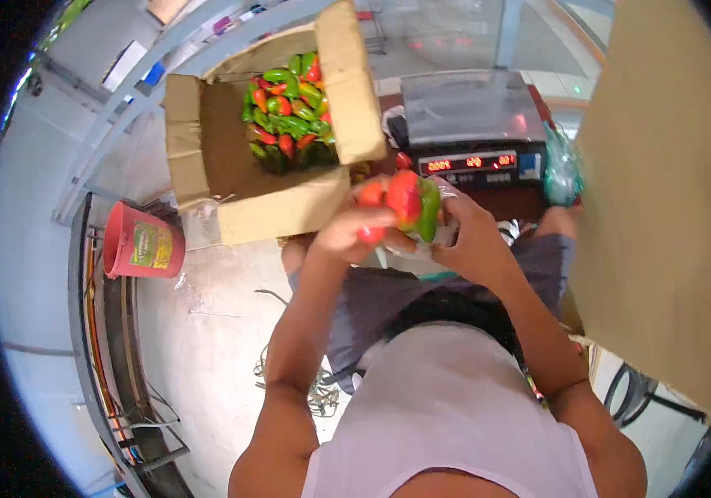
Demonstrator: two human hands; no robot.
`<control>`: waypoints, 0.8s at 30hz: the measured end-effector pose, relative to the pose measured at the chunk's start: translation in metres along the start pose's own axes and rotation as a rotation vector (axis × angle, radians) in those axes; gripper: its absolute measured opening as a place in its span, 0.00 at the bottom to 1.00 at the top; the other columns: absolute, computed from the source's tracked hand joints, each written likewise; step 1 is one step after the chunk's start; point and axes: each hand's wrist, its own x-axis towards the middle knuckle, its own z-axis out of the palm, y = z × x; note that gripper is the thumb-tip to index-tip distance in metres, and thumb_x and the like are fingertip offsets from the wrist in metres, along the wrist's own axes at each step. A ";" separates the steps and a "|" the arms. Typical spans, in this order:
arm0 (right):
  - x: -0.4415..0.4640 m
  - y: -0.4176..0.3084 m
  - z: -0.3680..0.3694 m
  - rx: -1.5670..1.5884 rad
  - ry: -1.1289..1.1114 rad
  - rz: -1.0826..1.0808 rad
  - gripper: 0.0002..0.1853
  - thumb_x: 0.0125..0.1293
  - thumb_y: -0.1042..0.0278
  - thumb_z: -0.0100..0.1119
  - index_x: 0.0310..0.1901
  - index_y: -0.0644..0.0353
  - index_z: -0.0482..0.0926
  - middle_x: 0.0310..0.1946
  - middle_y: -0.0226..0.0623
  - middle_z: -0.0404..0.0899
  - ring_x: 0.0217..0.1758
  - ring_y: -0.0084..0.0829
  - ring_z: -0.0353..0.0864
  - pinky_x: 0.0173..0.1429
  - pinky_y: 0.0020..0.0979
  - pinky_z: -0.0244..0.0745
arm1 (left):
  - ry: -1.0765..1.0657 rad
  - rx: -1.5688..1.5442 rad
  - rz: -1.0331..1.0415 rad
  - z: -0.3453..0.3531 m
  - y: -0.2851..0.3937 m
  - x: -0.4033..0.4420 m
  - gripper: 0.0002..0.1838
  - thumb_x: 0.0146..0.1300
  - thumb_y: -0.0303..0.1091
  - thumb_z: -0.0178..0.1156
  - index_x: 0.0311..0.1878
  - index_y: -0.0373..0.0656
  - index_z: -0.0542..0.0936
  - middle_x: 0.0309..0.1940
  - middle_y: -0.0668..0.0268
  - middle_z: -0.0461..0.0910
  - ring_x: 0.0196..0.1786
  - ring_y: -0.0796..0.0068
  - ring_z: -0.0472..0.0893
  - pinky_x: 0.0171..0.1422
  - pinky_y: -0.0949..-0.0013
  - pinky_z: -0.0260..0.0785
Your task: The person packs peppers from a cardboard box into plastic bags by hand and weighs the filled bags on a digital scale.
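Red and green peppers (pixel 404 197) are bunched between my two hands, in front of the scale. My left hand (pixel 354 231) is closed around several red ones. On the other side, my right hand (pixel 473 236) has its fingers curled on a clear plastic bag (pixel 447 190), beside a green pepper (pixel 428 209). The peppers hide part of the bag, so how many are inside I cannot tell. To the left, an open cardboard box (pixel 281 217) holds a heap of red and green peppers (pixel 289 116).
A digital scale (pixel 472 112) with a lit red display stands ahead, a green plastic bag (pixel 563 170) at its right. A pink bucket (pixel 144 245) is on the floor at left. A large cardboard panel (pixel 662 199) rises at right. Straps (pixel 322 394) lie on the floor.
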 end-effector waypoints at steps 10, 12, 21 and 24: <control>-0.073 0.040 0.001 -0.068 -0.209 0.278 0.48 0.35 0.69 0.78 0.64 0.72 0.70 0.62 0.57 0.74 0.67 0.46 0.75 0.70 0.36 0.69 | 0.276 0.264 -0.305 0.020 -0.113 -0.029 0.22 0.61 0.29 0.67 0.59 0.37 0.77 0.55 0.59 0.80 0.56 0.67 0.81 0.55 0.62 0.81; -0.080 0.051 0.008 -0.118 -0.159 0.177 0.45 0.36 0.68 0.77 0.62 0.72 0.72 0.63 0.57 0.73 0.67 0.46 0.74 0.70 0.36 0.68 | 0.327 0.146 -0.279 0.023 -0.123 -0.035 0.23 0.64 0.32 0.66 0.62 0.39 0.75 0.54 0.61 0.80 0.53 0.67 0.82 0.51 0.62 0.83; -0.068 0.016 -0.020 -0.180 -0.184 0.171 0.38 0.42 0.66 0.76 0.59 0.70 0.76 0.63 0.55 0.73 0.65 0.47 0.76 0.69 0.36 0.70 | 0.387 0.035 -0.314 0.038 -0.089 -0.054 0.23 0.72 0.42 0.55 0.66 0.44 0.70 0.55 0.61 0.79 0.53 0.67 0.82 0.41 0.61 0.84; -0.062 -0.005 -0.024 -0.145 -0.225 0.069 0.40 0.42 0.66 0.76 0.60 0.70 0.75 0.63 0.54 0.73 0.65 0.47 0.76 0.69 0.36 0.70 | 0.355 -0.103 -0.263 0.052 -0.081 -0.054 0.26 0.74 0.47 0.52 0.69 0.46 0.68 0.58 0.60 0.76 0.58 0.64 0.80 0.43 0.58 0.84</control>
